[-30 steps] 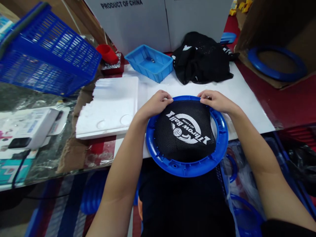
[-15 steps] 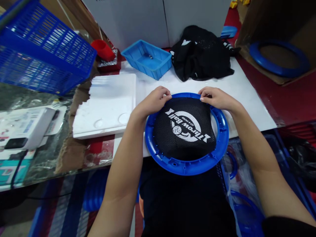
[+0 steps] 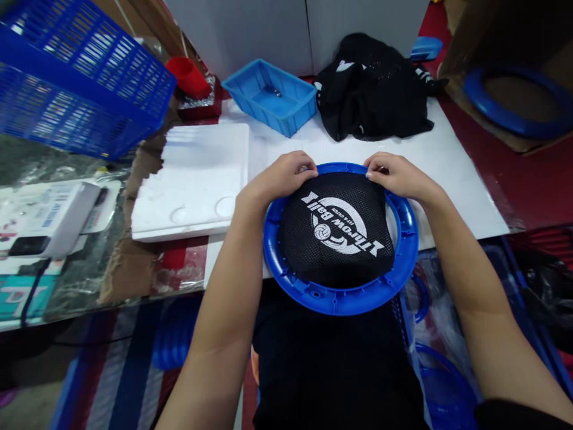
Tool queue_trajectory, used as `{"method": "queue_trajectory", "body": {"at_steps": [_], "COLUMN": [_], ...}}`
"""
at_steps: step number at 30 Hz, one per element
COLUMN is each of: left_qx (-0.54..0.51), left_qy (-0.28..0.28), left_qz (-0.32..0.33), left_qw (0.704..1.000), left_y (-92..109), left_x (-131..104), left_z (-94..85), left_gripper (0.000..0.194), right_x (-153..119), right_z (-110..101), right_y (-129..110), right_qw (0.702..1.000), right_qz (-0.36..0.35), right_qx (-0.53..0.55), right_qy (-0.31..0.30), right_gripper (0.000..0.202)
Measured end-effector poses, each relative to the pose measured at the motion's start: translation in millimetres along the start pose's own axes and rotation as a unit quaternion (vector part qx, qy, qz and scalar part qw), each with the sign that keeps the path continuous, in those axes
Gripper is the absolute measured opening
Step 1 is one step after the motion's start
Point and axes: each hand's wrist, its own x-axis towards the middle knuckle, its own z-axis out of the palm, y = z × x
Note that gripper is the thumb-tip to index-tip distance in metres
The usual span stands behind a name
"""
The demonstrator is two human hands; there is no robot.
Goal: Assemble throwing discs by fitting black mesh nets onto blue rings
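Observation:
A blue plastic ring [image 3: 286,263] lies in front of me, its near side jutting past the table edge. Black mesh fabric [image 3: 304,251] with white "Throw Ball" print spans most of its opening; a gap shows at the right, between mesh and ring. My left hand [image 3: 293,170] pinches the mesh edge at the ring's far left rim. At the far right rim, my right hand [image 3: 391,173] pinches the mesh edge in the same way. The fingertips of both hands rest against the ring, and the fabric edge under them is partly hidden.
Behind the ring stand a light blue bin [image 3: 286,110] with small metal parts and a pile of black mesh [image 3: 371,89]. White foam [image 3: 197,173] lies left, below a blue basket [image 3: 85,83]. Another blue ring [image 3: 486,107] sits in a carton at right.
The view has shifted slightly, so the background sits a little differently. Both hands keep their pinch at the far rim, and the ring and mesh look nearly the same.

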Motion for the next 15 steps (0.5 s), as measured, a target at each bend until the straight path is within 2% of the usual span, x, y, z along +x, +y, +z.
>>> {"method": "queue_trajectory", "body": {"at_steps": [4, 6, 8, 11, 13, 15], "left_qx": [-0.029, -0.023, -0.009, 0.011, 0.021, 0.031], "left_qy": [0.041, 0.03, 0.002, -0.023, -0.033, -0.043], "left_qz": [0.025, 0.057, 0.077, 0.075, 0.072, 0.069], "left_qw": [0.998, 0.998, 0.997, 0.997, 0.997, 0.996], "left_y": [13.3, 20.7, 25.8, 29.2, 31.1, 34.4], "left_x": [-3.5, -5.1, -6.2, -7.2, -8.1, -9.4], "left_z": [4.4, 9.1, 14.4, 20.1, 20.9, 19.5], "left_gripper": [0.016, 0.016, 0.016, 0.03, 0.038, 0.036], "right_x": [-1.1, -1.4, -1.5, -2.0, -2.5, -2.8], "right_z": [6.2, 10.7, 14.2, 15.9, 15.2, 14.2], "right_y": [-9.6, -14.2, -16.0, -13.7, -11.1, -9.9], "right_qw": [0.998, 0.995, 0.992, 0.986, 0.983, 0.982], "right_qz": [-0.03, -0.075, -0.114, -0.138, -0.147, -0.153], "right_qx": [-0.006, -0.023, -0.05, -0.085, -0.093, -0.09], "right_qy": [0.053, 0.063, 0.031, -0.032, -0.051, -0.064], "right_gripper": [0.021, 0.024, 0.025, 0.039, 0.043, 0.04]}}
